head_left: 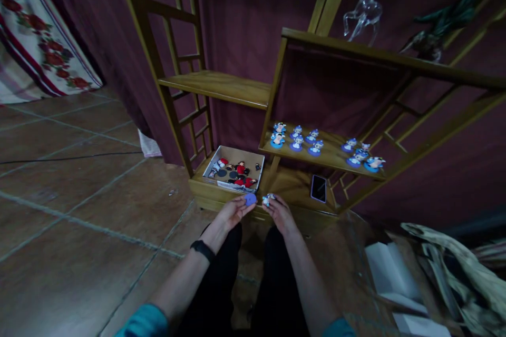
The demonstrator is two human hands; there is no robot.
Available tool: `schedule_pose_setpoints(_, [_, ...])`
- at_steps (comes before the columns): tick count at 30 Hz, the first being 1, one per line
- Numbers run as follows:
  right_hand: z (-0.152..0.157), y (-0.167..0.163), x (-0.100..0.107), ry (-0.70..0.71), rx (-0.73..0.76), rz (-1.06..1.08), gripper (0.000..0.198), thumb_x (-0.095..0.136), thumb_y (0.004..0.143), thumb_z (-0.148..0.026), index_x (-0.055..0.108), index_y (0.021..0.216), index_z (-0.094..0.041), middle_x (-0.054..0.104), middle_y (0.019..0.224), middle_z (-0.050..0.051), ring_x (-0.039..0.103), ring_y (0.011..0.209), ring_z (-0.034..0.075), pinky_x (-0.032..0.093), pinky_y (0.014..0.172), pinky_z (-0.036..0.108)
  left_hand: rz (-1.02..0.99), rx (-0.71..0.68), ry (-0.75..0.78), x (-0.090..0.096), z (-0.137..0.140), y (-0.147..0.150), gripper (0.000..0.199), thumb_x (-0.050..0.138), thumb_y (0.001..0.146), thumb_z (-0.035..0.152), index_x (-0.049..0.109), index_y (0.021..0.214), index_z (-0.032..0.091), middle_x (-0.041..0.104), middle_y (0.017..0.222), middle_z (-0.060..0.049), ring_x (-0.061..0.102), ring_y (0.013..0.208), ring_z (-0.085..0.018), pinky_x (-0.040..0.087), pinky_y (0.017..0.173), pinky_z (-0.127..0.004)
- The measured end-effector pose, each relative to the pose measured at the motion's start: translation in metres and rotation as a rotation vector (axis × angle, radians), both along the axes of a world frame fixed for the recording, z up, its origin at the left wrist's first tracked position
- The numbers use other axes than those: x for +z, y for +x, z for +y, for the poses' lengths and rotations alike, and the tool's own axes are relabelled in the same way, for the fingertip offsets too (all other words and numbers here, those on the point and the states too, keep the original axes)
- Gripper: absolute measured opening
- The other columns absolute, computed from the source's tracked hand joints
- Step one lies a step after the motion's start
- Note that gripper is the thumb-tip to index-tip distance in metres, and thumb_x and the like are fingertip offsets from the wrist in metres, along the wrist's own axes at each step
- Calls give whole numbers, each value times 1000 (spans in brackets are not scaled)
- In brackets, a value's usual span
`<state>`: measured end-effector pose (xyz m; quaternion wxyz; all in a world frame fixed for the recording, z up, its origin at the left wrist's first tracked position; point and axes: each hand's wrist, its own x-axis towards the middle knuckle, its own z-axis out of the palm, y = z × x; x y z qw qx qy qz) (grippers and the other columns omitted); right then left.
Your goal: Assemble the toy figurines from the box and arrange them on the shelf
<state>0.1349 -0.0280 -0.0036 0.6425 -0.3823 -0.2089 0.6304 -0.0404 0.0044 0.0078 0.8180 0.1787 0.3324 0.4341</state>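
Between the thumb and fingers of my left hand (234,211) is a round purple base (250,199), like a small disc. My right hand (281,214) grips a small white and blue figurine (269,199), partly covered by my fingers. The two pieces are apart, side by side, in front of the lower shelf. Just beyond my hands stands an open cardboard box (209,175) holding red and black figurines (242,168), a white one with a red top (218,166) and dark discs (233,175).
Several figurines on blue and purple bases (296,143) stand on the raised wooden shelf (330,156). A phone (318,188) lies on the lower shelf. Above are a glass animal (366,13) and a green ornament (443,23). White boxes (393,274) lie on the floor at right.
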Motion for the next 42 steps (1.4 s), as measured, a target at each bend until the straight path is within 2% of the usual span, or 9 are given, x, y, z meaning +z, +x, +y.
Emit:
schedule_pose_setpoints(7, [-5,-7,-1,28,-39,69,26,72,62,-20,62,85,-20,69,84,2,64,80,14,51,75,28,-12,-20,73,-7,-9,20,17,51,75,-2,61,86,7,67,87,-14,64,85,-20,48,86,-36])
schedule_pose_setpoints(16, [2,-6,-9,35,-96,-16,30,72,58,-20,61,86,-21,67,85,0,63,79,13,50,74,27,-47,-24,79,-6,-6,22,12,56,72,-2,61,78,7,69,83,-13,65,83,-19,49,85,-36])
schedule_pose_setpoints(23, [4,-9,-9,75,-117,-78,32,71,57,-21,61,87,-22,65,86,-1,61,81,14,49,75,28,-93,-86,49,-8,-2,24,9,58,72,2,60,78,8,69,82,-12,66,82,-22,47,87,-42])
schedule_pose_setpoints(35, [1,-10,-6,88,-94,-107,31,71,57,-21,61,87,-22,64,87,0,60,83,15,49,77,29,-65,-74,77,-4,-5,22,7,61,71,3,60,74,9,68,78,-10,65,78,-17,48,85,-36])
schedule_pose_setpoints(42, [-1,-10,-5,116,-107,-60,29,71,58,-21,61,86,-22,64,86,-1,60,83,13,48,76,27,-55,-59,115,-9,-5,26,5,61,72,3,61,73,8,68,76,-9,65,75,-16,49,82,-33])
